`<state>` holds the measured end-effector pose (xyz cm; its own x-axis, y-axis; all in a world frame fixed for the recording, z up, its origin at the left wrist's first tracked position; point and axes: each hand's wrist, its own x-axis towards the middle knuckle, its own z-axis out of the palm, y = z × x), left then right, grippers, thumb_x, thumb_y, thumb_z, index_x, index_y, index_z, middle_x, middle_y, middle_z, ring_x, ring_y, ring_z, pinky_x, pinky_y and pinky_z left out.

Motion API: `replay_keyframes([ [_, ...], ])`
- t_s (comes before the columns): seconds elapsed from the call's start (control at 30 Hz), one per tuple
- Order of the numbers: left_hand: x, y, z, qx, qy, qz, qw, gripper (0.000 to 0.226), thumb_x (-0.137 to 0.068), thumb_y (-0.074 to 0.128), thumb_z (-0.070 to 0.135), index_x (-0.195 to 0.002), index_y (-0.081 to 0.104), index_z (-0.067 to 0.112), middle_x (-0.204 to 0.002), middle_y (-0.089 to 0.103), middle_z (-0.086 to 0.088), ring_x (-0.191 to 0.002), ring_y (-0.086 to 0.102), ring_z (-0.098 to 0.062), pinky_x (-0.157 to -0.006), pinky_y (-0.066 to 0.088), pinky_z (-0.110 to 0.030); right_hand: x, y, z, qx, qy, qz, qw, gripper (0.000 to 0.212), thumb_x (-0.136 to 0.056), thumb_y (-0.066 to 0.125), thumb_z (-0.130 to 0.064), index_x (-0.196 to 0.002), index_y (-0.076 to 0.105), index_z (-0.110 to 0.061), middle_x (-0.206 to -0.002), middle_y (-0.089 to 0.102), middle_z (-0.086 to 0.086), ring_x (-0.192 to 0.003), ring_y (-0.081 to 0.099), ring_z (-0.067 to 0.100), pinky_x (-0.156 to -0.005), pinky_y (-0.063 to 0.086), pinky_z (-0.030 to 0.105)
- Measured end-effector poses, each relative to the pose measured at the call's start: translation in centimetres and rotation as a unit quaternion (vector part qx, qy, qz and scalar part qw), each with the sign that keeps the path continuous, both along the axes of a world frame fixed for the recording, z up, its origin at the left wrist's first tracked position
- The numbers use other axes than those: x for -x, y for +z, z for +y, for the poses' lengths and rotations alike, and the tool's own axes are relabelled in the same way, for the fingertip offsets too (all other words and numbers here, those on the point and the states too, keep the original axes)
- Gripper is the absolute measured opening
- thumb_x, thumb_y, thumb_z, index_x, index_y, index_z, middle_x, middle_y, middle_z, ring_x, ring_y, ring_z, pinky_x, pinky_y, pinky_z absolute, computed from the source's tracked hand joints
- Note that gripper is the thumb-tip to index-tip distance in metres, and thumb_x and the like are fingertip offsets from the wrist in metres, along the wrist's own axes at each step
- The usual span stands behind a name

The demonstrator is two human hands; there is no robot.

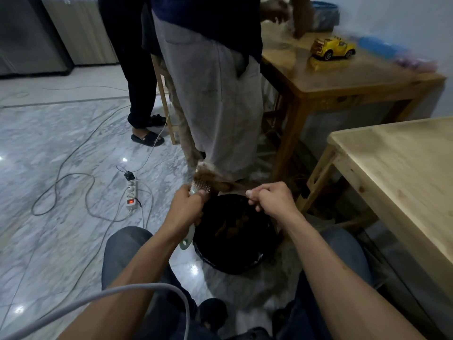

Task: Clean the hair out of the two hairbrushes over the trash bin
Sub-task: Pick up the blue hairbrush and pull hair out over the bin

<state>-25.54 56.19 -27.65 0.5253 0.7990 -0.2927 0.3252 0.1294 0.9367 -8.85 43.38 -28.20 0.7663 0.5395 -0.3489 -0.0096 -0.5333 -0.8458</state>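
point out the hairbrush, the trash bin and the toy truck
hairbrush [201,187]: head view, on its bristle face
trash bin [230,263]: head view, on its near rim
toy truck [333,48]: head view, on its yellow cab

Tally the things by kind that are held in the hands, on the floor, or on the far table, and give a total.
Hairbrush, in the left hand: 1
Tuft of brown hair, pulled by the right hand: 1
Black trash bin: 1
Power strip: 1
Yellow toy truck: 1
Total: 5
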Motion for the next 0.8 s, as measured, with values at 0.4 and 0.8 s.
replay_keyframes([
  [0.4,0.7,-0.5,0.5,-0.051,-0.061,0.030,0.996,0.041,-0.095,0.052,0.022,-0.135,0.045,0.018,-0.077,0.058,-0.012,-0.048,0.046,-0.016,-0.045,0.037,-0.031,0.7,0.2,-0.8,0.040,0.144,0.044,0.988,0.068,-0.090,0.064,-0.003,-0.153,0.046,-0.022,-0.132,0.059,-0.003,-0.088,0.068,0.015,-0.053,0.051,0.021],
  [0.8,0.5,4.1,1.3,0.110,-0.053,-0.108,0.987,0.012,-0.100,0.052,0.014,-0.111,0.049,0.013,-0.067,0.046,-0.007,-0.038,0.035,-0.012,-0.035,0.029,-0.021,3.2,-7.0,0.1,0.012,0.043,-0.050,0.998,0.011,-0.094,0.073,-0.011,-0.090,0.082,-0.006,-0.061,0.068,-0.002,-0.058,0.064,0.010,-0.068,0.057,0.028],
])
